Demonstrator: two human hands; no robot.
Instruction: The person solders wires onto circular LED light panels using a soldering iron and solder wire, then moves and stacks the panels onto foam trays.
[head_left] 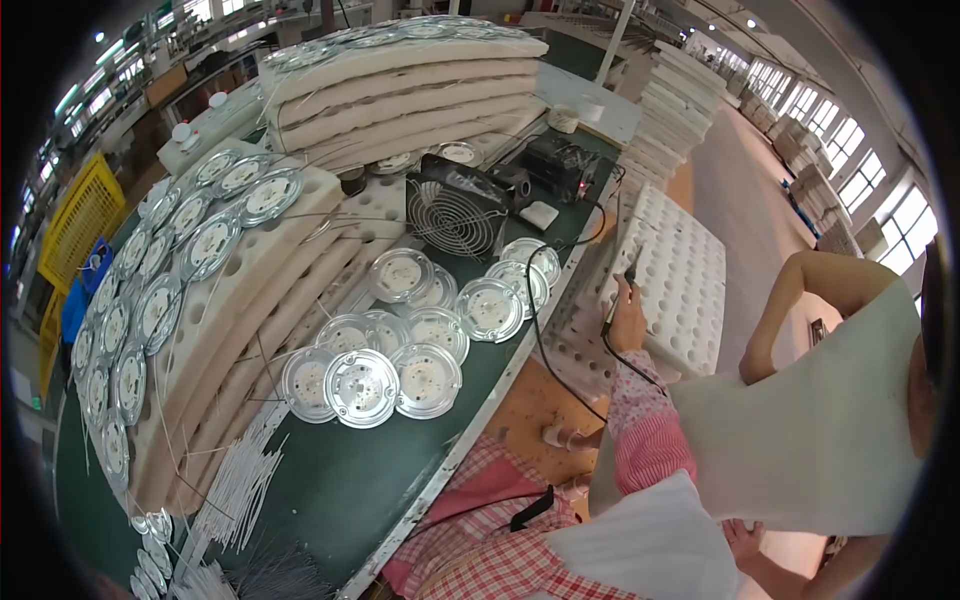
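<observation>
My right hand (627, 318), at the end of a pink patterned sleeve, is closed round a soldering iron (632, 272). The iron points up and away, over a white foam tray (675, 290) full of round holes; whether it touches the tray I cannot tell. A black cord hangs below the hand. My left hand is out of view. On the green bench, several round silver lamp discs (362, 388) lie in an overlapping group. Behind them are a black fan with a wire guard (455, 218) and a black box with a red light (560, 165).
Stacked foam trays (240, 330) with lamp discs on top fill the bench's left side; more (410, 95) stand behind. Bundles of white wires (238, 490) lie at the front. Close on my right, another person carries a large white foam sheet (800, 440).
</observation>
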